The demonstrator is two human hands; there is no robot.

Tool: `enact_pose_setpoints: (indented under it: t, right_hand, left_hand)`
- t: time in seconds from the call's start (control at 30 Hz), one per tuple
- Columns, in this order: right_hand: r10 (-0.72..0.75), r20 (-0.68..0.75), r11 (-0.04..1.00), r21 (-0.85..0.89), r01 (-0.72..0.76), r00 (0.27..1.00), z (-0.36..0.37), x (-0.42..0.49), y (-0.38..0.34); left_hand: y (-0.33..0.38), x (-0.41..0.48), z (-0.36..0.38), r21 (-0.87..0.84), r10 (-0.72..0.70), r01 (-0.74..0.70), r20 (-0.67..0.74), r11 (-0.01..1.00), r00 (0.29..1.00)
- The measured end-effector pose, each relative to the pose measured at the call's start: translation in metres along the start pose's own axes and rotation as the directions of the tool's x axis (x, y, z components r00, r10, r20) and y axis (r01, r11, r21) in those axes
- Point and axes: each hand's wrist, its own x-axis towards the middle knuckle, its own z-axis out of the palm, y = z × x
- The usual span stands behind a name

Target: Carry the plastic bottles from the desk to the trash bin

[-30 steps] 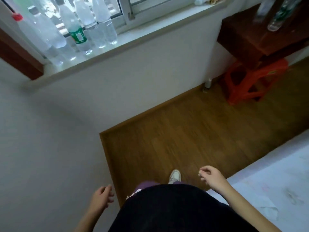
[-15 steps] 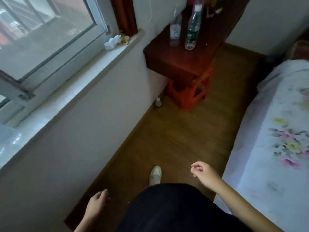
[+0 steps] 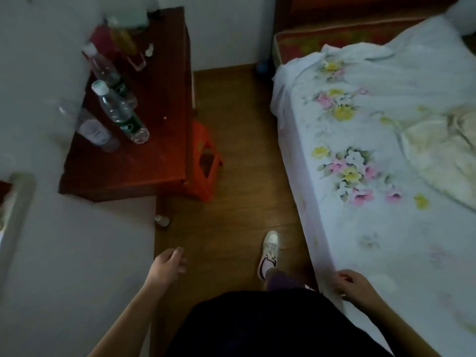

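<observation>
Compared with half a second ago, view has swung right and closed in: the desk (image 3: 154, 140) now sits at upper left, the bed (image 3: 386, 176) fills the right side, and the window has dropped out of view.

Progress: early. Both hands empty. Left hand (image 3: 167, 266) hangs with its grip loosely spread, well short of the desk. Right hand (image 3: 353, 284) has fingers curled, resting at the bed edge, holding nothing.

Three clear bottles stand on the desk's near left part: one with green label (image 3: 121, 114), a second behind it (image 3: 108, 73), a third pale-labelled (image 3: 95, 130) nearest the wall. More containers farther back, blurred.

Left to do: reach, grasp, carry. No trash bin in view.

Labels: green band visible, writing unreadable.
</observation>
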Motion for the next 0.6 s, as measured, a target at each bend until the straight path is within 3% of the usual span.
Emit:
enact_pose_setpoints:
  t: [0.13,0.47,0.6]
  right_hand:
    - [-0.032,0.01,0.999,0.024,0.032,0.999,-0.033,0.046,-0.059]
    - [-0.318,0.046,0.948,0.048,0.316,0.947,-0.112,0.14,-0.285]
    - [-0.321,0.008,0.946,0.043,0.32,0.947,-0.136,0.182,-0.34]
  left_hand:
    - [0.053,0.04,0.017,0.061,-0.047,0.047,0.006,0.997,0.999]
    - [0.163,0.1,0.051,0.053,-0.118,0.116,0.032,0.992,0.992]
    - [0.221,0.14,0.064,0.025,-0.125,0.124,0.065,0.992,0.99]
